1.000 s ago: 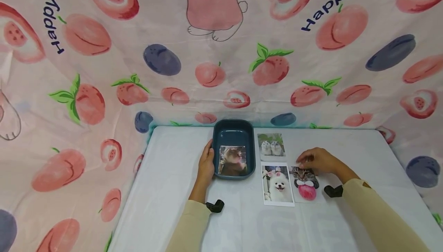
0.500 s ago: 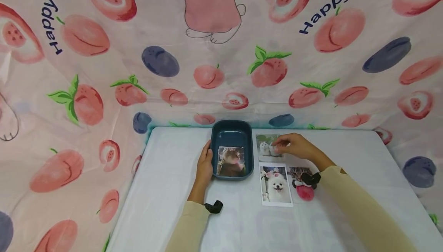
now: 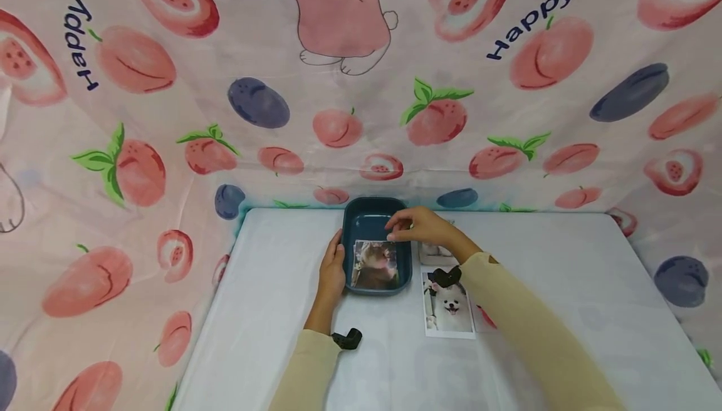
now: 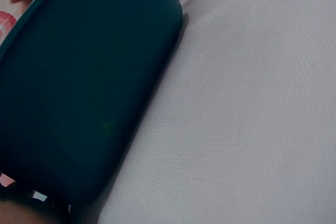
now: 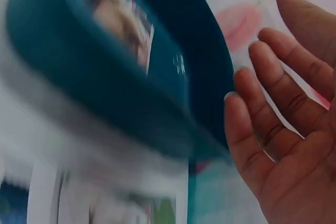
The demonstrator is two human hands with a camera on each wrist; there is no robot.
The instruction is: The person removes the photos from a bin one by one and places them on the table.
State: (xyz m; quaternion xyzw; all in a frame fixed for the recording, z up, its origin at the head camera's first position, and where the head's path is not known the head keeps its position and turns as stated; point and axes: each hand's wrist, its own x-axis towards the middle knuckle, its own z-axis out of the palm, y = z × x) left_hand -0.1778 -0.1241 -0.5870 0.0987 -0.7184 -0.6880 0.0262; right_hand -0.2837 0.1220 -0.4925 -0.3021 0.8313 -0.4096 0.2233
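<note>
A dark teal rectangular tray stands at the back of the table, with a brownish animal photo lying in it. My left hand rests along the tray's left wall, fingers extended against its outside. Over the tray's right rim hovers my right hand. In the right wrist view the right hand has loosely spread fingers and nothing in them. A white dog photo lies right of the tray. Behind it is a second photo, half hidden by my right hand; my sleeve covers most of a third.
A white cloth covers the table. Behind and to the left hangs a pink fruit-print curtain, meeting the table's back edge close behind the tray. Black wrist mounts stick out from both sleeves.
My right hand has swept left from above the cat photo, past the two-hamster photo, to the tray's right rim. The left hand stays at the tray, and the photos lie where they were.
</note>
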